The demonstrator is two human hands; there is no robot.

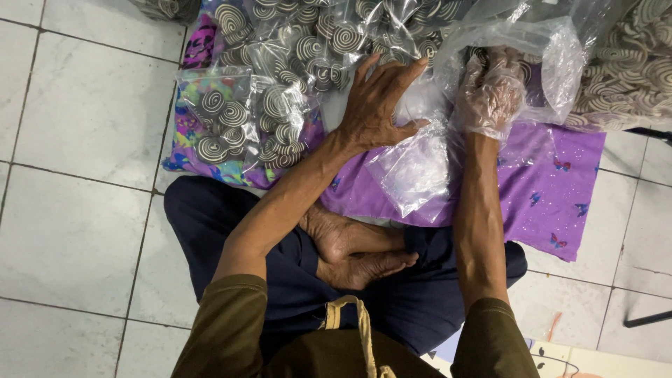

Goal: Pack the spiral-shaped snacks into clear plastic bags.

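Left hand (378, 105) spread on plastic bag (413, 168), right hand (490, 94) gloved

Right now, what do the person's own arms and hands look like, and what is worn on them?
The left hand is bare. The right hand wears a thin, clear, crinkled plastic glove. Both forearms are bare below olive-brown sleeves pushed up to the elbows.
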